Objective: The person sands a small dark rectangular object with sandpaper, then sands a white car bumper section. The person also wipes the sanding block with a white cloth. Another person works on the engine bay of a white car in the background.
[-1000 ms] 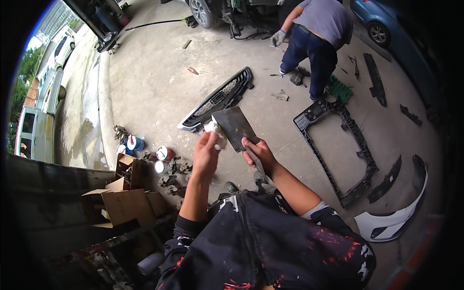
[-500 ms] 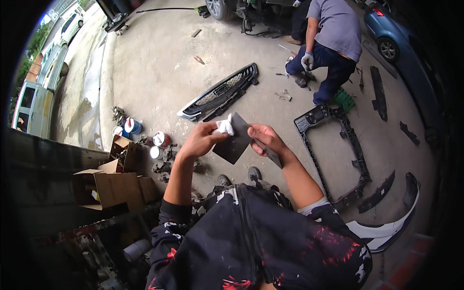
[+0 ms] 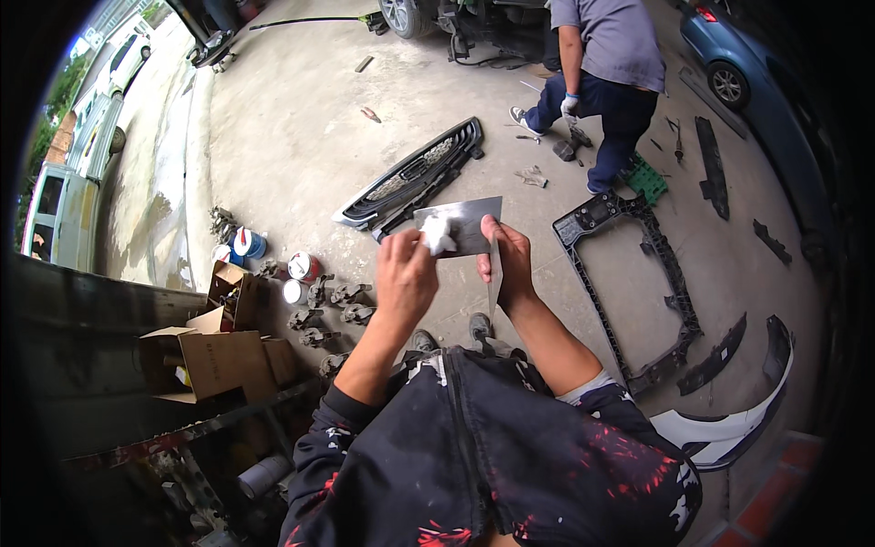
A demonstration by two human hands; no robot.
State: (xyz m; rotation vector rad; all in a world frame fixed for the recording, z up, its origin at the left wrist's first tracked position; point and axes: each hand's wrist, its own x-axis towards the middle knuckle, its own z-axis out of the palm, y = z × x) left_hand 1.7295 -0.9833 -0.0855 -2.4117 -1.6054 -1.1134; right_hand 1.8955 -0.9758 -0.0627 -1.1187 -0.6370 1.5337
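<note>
In front of my chest I hold a thin, dark grey flat plate, much like a putty spreader, with light shining off its face. My right hand grips its right edge between thumb and fingers. A second thin plate, seen nearly edge-on, hangs down from the same hand. Pinched in my left hand is a crumpled white wad, cloth or tissue, lying against the first plate's face. The fingertips under the wad are partly hidden.
A car grille lies ahead on the concrete, a black frame to the right. Paint cans and cardboard boxes stand at left. A co-worker bends over parts at far right; a white bumper piece lies near right.
The first plate has turned from a tilted diamond to nearly level, and the second now hangs more upright. My left hand has rolled over with the wad. The co-worker has shifted slightly.
</note>
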